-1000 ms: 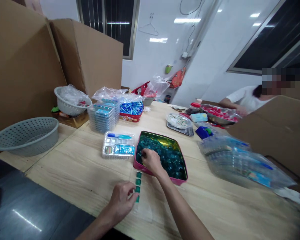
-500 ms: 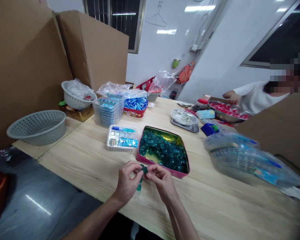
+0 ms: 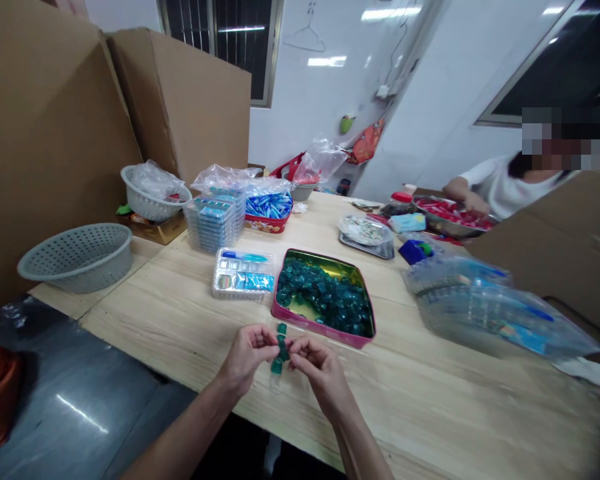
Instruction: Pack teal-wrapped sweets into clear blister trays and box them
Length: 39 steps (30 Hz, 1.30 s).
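Observation:
My left hand (image 3: 247,357) and my right hand (image 3: 317,367) meet over the near table edge. Their fingertips pinch a small dark green see-through piece (image 3: 283,348) from both sides. Two more green pieces show just above and below the fingers, seemingly in one line with clear material at the lower end. Right behind my hands stands a pink-sided tin (image 3: 325,325) with a gold inside, holding a heap of similar green pieces (image 3: 325,293). Left of the tin lies a clear compartment tray (image 3: 223,285) with a blue pen and blue packets in it.
Stacked clear trays (image 3: 215,223) and a red tin (image 3: 267,224) of blue items stand behind. Grey baskets (image 3: 80,260) are at left. Bagged trays (image 3: 485,313) lie at right. Across the table, a person's hand (image 3: 473,200) reaches into a metal bowl of red-pink items.
My fingers have shifted slightly on the green piece, and more of the green row shows above and below them. The person's hand across the table has moved into the bowl.

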Each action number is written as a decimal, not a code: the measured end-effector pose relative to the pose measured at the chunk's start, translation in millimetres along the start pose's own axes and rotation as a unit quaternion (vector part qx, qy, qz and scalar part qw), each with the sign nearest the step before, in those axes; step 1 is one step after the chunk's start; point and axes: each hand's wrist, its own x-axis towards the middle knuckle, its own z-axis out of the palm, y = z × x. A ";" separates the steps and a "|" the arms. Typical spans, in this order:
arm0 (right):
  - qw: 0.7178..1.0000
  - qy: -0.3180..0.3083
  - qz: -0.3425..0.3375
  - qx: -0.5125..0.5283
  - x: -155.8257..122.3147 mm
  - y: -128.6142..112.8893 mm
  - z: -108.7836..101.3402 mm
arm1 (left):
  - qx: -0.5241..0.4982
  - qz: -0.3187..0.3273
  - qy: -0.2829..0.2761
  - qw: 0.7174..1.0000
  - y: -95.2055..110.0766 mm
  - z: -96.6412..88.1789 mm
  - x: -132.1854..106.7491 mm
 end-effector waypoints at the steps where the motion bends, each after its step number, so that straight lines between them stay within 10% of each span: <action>1: 1.000 0.000 0.009 0.014 -0.6 2.0 -0.3 | 0.002 0.005 0.006 1.000 -0.1 -0.2 -0.8; 15: 0.995 0.001 0.082 -0.054 -16.4 16.8 -0.8 | 0.170 0.013 -0.037 0.985 -14.7 -17.9 -14.1; 30: 0.836 -0.017 -0.040 -0.547 -23.7 34.3 8.9 | 0.635 0.139 -0.066 0.757 -40.6 -14.8 -15.2; 39: 0.852 -0.076 -0.141 -0.499 -30.4 31.0 12.7 | 0.492 0.241 -0.031 0.836 -41.4 -29.4 -27.9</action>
